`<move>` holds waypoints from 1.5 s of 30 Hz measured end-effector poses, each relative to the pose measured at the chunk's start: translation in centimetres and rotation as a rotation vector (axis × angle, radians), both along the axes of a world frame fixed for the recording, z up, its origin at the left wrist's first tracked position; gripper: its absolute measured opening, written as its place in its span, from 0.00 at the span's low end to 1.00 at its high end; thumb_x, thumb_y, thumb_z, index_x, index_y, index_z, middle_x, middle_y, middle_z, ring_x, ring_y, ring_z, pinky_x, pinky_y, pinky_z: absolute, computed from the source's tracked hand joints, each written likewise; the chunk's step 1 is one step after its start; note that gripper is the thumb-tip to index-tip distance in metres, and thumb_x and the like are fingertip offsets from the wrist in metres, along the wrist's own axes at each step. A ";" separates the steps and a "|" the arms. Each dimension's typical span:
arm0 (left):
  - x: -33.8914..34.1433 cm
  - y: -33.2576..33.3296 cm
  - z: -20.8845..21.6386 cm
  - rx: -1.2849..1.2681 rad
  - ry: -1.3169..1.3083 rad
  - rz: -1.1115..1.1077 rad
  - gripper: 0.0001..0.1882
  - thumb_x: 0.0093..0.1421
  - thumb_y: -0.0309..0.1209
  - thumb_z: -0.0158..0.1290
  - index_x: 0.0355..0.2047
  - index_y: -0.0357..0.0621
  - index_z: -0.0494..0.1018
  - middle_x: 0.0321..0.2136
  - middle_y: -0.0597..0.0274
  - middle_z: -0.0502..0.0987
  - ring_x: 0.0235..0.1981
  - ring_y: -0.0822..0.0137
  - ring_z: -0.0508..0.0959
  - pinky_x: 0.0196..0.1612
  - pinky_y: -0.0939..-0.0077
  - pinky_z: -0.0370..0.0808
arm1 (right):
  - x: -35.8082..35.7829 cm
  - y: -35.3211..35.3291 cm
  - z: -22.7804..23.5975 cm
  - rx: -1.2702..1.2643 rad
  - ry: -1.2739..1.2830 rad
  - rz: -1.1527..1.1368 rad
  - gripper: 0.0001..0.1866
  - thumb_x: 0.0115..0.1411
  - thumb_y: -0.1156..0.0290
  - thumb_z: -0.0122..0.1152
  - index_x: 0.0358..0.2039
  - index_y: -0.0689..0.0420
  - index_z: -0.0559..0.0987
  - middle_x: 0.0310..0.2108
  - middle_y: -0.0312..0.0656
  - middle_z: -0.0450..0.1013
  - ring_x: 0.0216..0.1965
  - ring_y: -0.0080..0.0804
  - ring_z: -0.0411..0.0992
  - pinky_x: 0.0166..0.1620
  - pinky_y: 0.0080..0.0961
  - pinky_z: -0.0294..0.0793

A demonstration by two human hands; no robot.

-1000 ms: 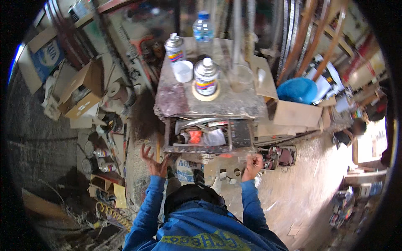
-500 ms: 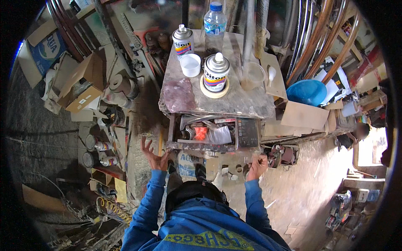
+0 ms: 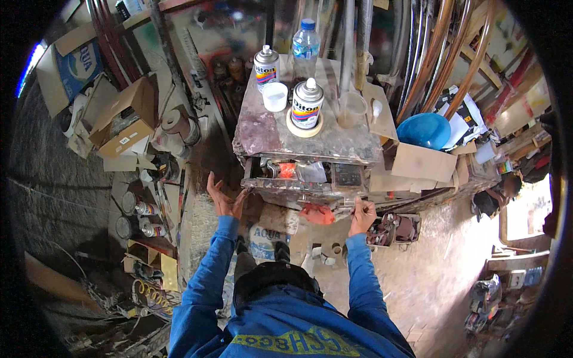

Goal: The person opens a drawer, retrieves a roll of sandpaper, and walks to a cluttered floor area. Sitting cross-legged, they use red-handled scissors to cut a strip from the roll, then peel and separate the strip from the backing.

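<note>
A worn wooden cabinet [image 3: 352,145] stands before me with its upper drawer [image 3: 280,184] partly pulled out. Inside the drawer are an orange-red item [image 3: 287,170], a clear plastic piece [image 3: 313,172] and a dark flat box [image 3: 347,177]. My left hand [image 3: 224,200] is beside the drawer's left front corner, fingers spread and holding nothing visible. My right hand [image 3: 361,216] is closed, fingertips pinched together close to the right end of the front, below the upper drawer; what they grip is hidden. Red material [image 3: 317,213] pokes out beneath the upper drawer.
On the cabinet top stand two spray cans [image 3: 307,106] [image 3: 266,67], a white cup [image 3: 274,97], a water bottle [image 3: 306,45] and a clear cup [image 3: 352,108]. A blue bowl [image 3: 424,131] and cardboard [image 3: 422,162] lie right. A bin of dark pieces [image 3: 395,230] sits on the floor.
The upper drawer has slid further into the cabinet, exposing the red material below. Both hands have moved forward, the left staying open and the right staying closed.
</note>
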State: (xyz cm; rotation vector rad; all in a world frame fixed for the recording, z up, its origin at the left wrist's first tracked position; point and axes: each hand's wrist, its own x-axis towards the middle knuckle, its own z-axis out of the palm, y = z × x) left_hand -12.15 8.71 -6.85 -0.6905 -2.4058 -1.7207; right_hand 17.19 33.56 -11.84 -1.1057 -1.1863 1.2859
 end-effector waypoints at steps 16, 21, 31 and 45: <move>11.7 -23.2 -12.6 -0.592 -0.195 -0.098 0.56 0.50 0.51 0.67 0.69 0.36 0.50 0.66 0.37 0.55 0.69 0.43 0.54 0.70 0.56 0.52 | 1.2 -7.5 -6.6 0.493 -0.528 0.776 0.12 0.66 0.67 0.57 0.29 0.62 0.76 0.22 0.43 0.73 0.23 0.31 0.71 0.30 0.29 0.72; 30.7 -35.0 -17.6 -0.504 -1.138 0.403 0.45 0.55 0.50 0.62 0.63 0.37 0.57 0.64 0.37 0.59 0.65 0.41 0.59 0.66 0.52 0.57 | 1.8 -11.7 -16.7 -0.172 -0.963 1.726 0.18 0.66 0.66 0.55 0.53 0.60 0.75 0.39 0.41 0.76 0.32 0.27 0.75 0.36 0.24 0.75; 39.0 -36.4 -9.0 -0.283 -1.489 0.463 0.28 0.63 0.50 0.50 0.53 0.38 0.70 0.58 0.35 0.67 0.58 0.37 0.68 0.57 0.46 0.67 | -3.4 -12.4 -11.9 -0.943 -0.923 1.899 0.26 0.67 0.60 0.51 0.63 0.55 0.69 0.61 0.40 0.65 0.54 0.30 0.68 0.55 0.34 0.70; 20.2 -34.8 11.4 -0.645 -0.335 -0.158 0.34 0.57 0.30 0.59 0.64 0.36 0.63 0.64 0.37 0.63 0.66 0.42 0.63 0.68 0.57 0.61 | -12.2 -23.0 11.5 0.046 -0.771 2.171 0.21 0.61 0.71 0.61 0.55 0.55 0.77 0.47 0.47 0.79 0.49 0.34 0.76 0.55 0.31 0.73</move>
